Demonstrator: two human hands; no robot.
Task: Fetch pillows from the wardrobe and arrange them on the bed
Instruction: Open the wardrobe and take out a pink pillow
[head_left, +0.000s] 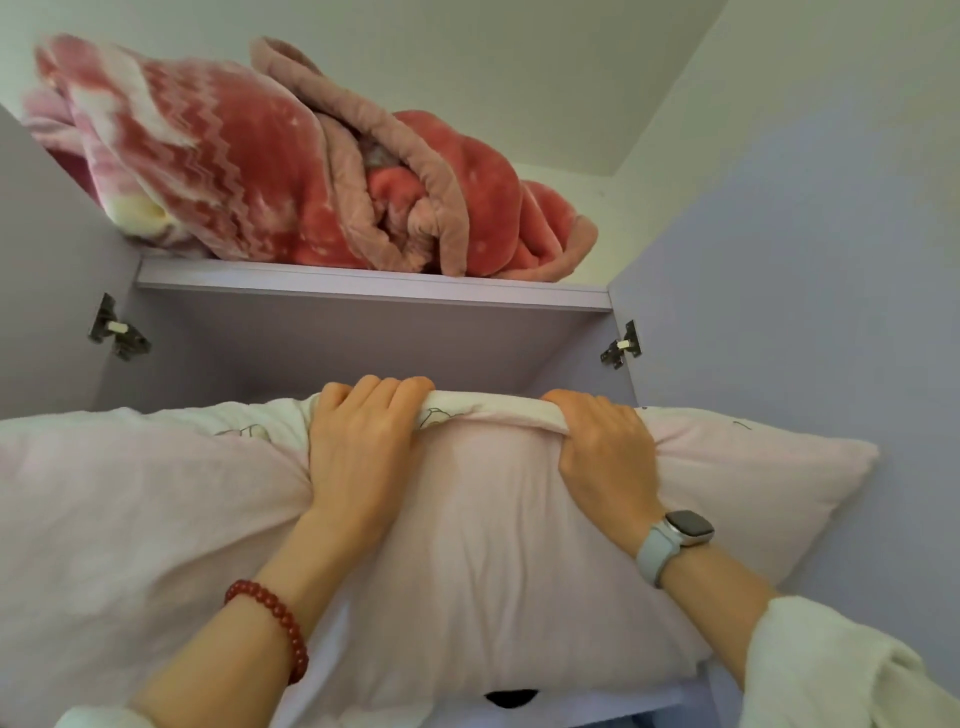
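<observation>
Pale pink pillow (467, 545) filling the open wardrobe (363, 332) compartment in front of you, your left hand (358, 447) and right hand (605, 452) both clenched over its far top edge, red blanket (270, 171) bundled on the shelf above.

light: soft, even, daylight-like, no glare | shadows: dim under the shelf (363, 291), faint beneath the hands on the pillow (467, 545) | focus: mostly sharp, blanket (249, 171) slightly soft | distortion: wide-angle bending of straight edges toward the frame borders | colour: muted, slightly hazy
</observation>
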